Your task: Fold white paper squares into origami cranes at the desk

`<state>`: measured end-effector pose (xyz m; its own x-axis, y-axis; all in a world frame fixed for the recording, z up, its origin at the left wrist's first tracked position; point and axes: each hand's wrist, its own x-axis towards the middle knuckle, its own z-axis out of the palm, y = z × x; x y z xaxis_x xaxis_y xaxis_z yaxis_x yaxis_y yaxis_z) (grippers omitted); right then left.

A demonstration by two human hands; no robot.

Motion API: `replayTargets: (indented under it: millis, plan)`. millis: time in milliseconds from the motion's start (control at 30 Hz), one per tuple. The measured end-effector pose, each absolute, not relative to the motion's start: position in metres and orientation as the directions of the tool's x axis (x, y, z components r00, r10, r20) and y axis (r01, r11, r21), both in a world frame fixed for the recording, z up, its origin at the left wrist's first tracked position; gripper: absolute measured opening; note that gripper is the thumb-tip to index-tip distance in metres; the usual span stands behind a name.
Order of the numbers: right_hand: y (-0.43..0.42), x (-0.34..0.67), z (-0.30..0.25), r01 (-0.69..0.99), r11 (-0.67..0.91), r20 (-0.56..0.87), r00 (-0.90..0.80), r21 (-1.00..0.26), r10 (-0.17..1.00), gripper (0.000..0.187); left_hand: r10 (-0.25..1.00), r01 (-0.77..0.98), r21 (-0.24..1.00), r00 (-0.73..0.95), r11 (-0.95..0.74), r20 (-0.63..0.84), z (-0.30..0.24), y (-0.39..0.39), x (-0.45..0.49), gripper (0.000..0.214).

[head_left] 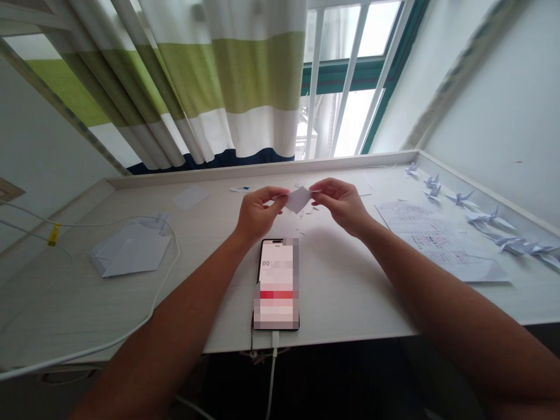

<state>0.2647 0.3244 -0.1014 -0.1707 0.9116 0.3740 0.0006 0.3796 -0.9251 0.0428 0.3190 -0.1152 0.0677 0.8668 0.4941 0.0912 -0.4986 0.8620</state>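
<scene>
A small piece of folded white paper (298, 200) is held up over the far half of the desk, pointed at its lower edge. My left hand (261, 213) pinches its left corner between thumb and fingers. On the other side, my right hand (340, 204) pinches the right corner the same way. Beneath the paper lie tiny white paper scraps (310, 212). Nearer to me, a phone (276, 280) lies face up with a timer-like screen, partly blurred out, and a white cable plugged into its lower end.
Several folded paper cranes (490, 217) line the desk's right side, beside a printed sheet (431, 239). White papers (135, 248) are stacked at left, with a loose sheet (191, 197) behind. A white cable (164, 286) loops over the left side. A curtain (258, 76) hangs behind.
</scene>
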Motion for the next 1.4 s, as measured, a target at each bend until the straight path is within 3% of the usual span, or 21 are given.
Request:
replayTargets:
  millis: [133,233,333,533,700,767,1133,1400]
  plan:
    - [0.324,0.266,-0.101,0.22,0.548,0.525,-0.158,-0.807,0.836,0.01,0.794,0.154,0.78,0.067,-0.607,0.605,-0.116,0.32,0.042,0.012]
    - [0.323,0.268,-0.101,0.378,0.67,0.656,-0.188,-0.639,0.731,0.008,0.76,0.144,0.746,0.101,-0.65,0.642,-0.117,0.32,0.041,0.01]
    - [0.321,0.268,-0.101,0.398,0.743,0.72,-0.24,-0.539,0.651,0.006,0.79,0.155,0.775,0.11,-0.613,0.603,-0.117,0.32,0.042,0.012]
    - [0.317,0.26,-0.102,0.235,0.597,0.577,-0.156,-0.767,0.802,0.019,0.888,0.182,0.874,0.191,-0.45,0.418,-0.118,0.319,0.045,0.025]
    - [0.316,0.256,-0.102,0.064,0.441,0.429,-0.146,-0.895,0.891,0.044,0.915,-0.034,0.921,0.111,-0.388,0.389,-0.12,0.318,0.05,0.034]
    - [0.317,0.255,-0.104,-0.007,0.354,0.347,-0.209,-0.935,0.914,0.043,0.925,-0.12,0.921,0.049,-0.37,0.377,-0.12,0.318,0.052,0.036]
    - [0.315,0.252,-0.102,-0.121,0.237,0.259,-0.229,-0.964,0.938,0.046,0.96,-0.16,0.948,0.0,-0.276,0.28,-0.119,0.321,0.05,0.052]
    - [0.312,0.253,-0.1,-0.185,0.275,0.302,-0.134,-0.943,0.944,0.046,0.923,-0.136,0.919,0.062,-0.37,0.381,-0.113,0.316,0.052,0.05]
